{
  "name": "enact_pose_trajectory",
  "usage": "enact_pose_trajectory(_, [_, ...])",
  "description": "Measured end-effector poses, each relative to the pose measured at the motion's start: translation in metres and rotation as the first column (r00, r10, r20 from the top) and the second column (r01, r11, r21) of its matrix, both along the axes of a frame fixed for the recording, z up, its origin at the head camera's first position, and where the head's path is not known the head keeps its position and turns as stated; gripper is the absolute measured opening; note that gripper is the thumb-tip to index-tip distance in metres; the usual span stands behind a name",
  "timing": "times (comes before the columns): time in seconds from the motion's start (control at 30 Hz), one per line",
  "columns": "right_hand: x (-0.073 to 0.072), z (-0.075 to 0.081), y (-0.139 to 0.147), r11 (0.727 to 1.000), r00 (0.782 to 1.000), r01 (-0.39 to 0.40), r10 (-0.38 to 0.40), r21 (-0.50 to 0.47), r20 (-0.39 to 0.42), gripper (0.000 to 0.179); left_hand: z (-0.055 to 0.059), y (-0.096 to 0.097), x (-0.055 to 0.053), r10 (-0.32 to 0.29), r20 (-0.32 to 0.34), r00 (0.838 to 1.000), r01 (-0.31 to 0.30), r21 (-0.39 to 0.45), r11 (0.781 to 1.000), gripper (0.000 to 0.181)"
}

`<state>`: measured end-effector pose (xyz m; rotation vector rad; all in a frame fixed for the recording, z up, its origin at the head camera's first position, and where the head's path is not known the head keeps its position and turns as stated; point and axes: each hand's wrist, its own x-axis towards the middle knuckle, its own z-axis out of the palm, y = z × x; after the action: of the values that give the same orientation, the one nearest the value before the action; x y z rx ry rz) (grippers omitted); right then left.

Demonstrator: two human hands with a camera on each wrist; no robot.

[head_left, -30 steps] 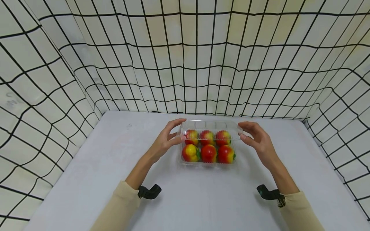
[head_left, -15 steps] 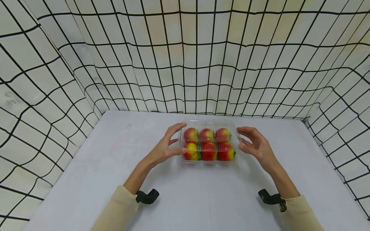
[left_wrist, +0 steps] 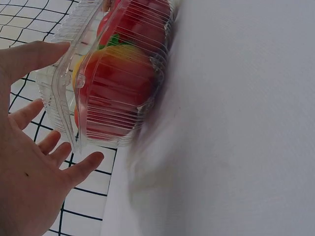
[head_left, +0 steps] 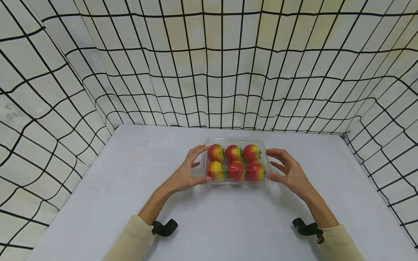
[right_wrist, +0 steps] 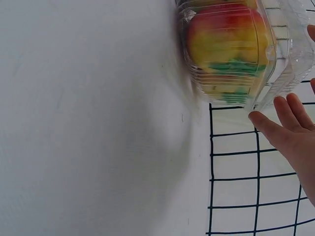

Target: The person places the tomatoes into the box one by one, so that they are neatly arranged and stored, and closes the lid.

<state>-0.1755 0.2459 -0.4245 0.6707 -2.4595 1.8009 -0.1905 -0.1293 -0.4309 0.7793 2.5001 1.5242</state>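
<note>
Several red-and-yellow fruits [head_left: 236,170] with green bits sit in two rows inside a clear plastic clamshell container [left_wrist: 133,129] on the table. Its hinged lid [head_left: 233,140] lies over them, and a narrow gap shows between the rims in both wrist views. At the container's left end is my left hand [head_left: 183,174], thumb near the front corner and fingers toward the back, touching the lid's edge. My right hand [head_left: 292,175] spans the opposite end, with spread fingers [right_wrist: 268,129] at the rim. Neither hand's fingers curl under the lid.
A white table [head_left: 235,224] carries the container near its far edge. Black netting [head_left: 222,72] over pale walls rises behind and on both sides. Black wrist mounts [head_left: 165,228] sit at both cuffs.
The lid has swung down and forward from a raised position until it covers the fruits. Both hands have come down and toward the front with it.
</note>
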Motion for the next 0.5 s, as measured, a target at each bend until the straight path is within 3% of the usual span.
enact_pose_trajectory(0.5, [0.001,-0.011,0.001,0.992,0.999,0.016,-0.019,0.124,0.028,0.078,-0.008,-0.003,0.004,0.011,0.020,1.000,-0.011,0.008,1.000,0.099])
